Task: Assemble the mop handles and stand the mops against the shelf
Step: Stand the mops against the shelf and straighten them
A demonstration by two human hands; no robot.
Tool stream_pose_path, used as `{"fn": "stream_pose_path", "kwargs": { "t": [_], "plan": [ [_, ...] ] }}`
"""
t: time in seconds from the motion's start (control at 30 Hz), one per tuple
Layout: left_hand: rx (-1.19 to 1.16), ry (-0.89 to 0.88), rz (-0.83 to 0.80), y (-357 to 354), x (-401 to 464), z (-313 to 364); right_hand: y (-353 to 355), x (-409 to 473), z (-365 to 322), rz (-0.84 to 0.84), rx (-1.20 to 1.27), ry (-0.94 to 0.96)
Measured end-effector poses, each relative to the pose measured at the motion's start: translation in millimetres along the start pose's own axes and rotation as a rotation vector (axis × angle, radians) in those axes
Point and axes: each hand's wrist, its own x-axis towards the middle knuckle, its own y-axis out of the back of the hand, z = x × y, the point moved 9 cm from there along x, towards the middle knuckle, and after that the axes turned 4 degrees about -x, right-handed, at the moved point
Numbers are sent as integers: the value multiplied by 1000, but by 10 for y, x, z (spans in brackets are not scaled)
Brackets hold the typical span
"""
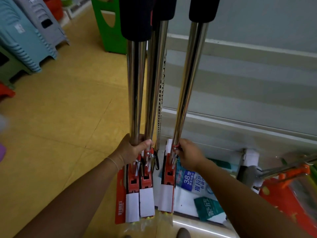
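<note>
Gripping two chrome mop poles (137, 93) together in the left hand (133, 150), fingers curled round both just above the red mop heads (139, 182); right hand (189, 154) closed round the third pole (186, 93) at its red collar, just right of the pair. All three upright, black foam grips (135, 18) high above, heads on the floor below the hands. To finish well: keep heads planted, tip the tops gently toward the grey shelf (248, 86) behind, release one side at a time. Below the right grip, packaged refills (192, 182) crowd the shelf foot; slotted upright (161, 100) stands between the poles. Plastic stools (22, 40) stacked well left.
</note>
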Motion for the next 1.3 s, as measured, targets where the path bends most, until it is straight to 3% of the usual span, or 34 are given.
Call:
{"fn": "stream_pose_path", "kwargs": {
  "t": [0.23,0.53,1.3],
  "plan": [
    [-89,48,-22,324,-232,-86,-55,-133,120,78,46,-127],
    [-37,59,-48,440,-342,-57,-71,-102,25,216,135,-300],
    [-33,24,-104,448,-508,-92,-36,538,146,295,309,-406]
  ]
}}
